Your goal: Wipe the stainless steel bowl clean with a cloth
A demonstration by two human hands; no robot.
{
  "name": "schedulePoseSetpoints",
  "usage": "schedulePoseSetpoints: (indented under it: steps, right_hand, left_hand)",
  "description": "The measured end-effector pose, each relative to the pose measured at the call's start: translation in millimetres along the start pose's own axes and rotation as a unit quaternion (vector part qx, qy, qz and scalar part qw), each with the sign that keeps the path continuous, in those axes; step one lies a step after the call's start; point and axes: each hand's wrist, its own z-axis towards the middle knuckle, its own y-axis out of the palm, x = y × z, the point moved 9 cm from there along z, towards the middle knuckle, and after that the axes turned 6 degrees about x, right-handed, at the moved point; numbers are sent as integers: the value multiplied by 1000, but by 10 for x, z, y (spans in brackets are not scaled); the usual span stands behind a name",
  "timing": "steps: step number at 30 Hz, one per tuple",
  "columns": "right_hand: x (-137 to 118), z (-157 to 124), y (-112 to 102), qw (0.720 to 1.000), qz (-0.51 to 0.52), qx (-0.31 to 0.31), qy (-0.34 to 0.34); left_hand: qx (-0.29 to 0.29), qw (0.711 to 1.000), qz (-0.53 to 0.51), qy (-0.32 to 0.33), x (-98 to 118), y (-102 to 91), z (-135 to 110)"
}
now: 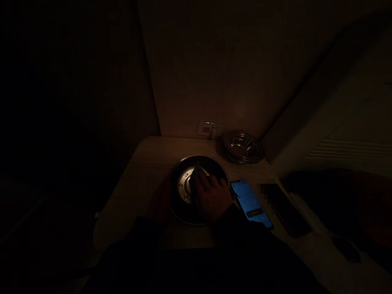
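The right hand [214,197] curls over a dark cloth [192,179] inside the metal bowl [183,188]; the left hand's [159,202] grip beside it is too dim to tell.

I look out through a single camera on the person's head, aimed forward and down from above the near side of the table [134,175]. Both dark sleeves [237,226] enter from the bottom edge, so I share the wearer's own viewpoint. The left hand [159,200] and right hand [214,198] are near my lens, a little below mid-picture, and I see obliquely down into the metal bowl [183,188]. Farther off, the wall [211,69] with its power socket [210,129] faces me across the upper picture. The field is wide, its left side dark.
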Motion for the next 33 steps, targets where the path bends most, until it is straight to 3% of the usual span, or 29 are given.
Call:
schedulePoseSetpoints:
  steps: [4, 9, 14, 22, 27, 33]
  right_hand:
    - [126, -162, 20, 999, -18, -35, 20]
    - [124, -281, 8, 997, 5, -75, 19]
    - [41, -353, -27, 996, 48, -69, -9]
    - [-207, -382, -28, 986, 106, -129, -10]
    - [-396, -313, -2, 982, 156, -103, -3]
    - [-541, -255, 38, 981, 187, -44, -27]
  left_hand:
    - [-10, 1000, -13, 13, 110, 5, -16]
    - [-17, 1000, -7, 2, 93, 11, -27]
    - [-4, 1000, 17, -5, 14, 2, -14]
    - [10, 999, 36, 18, -20, -16, -11]
    - [6, 998, 47, 38, -42, -9, 1]
    - [20, 998, 64, -4, -148, -61, 28]
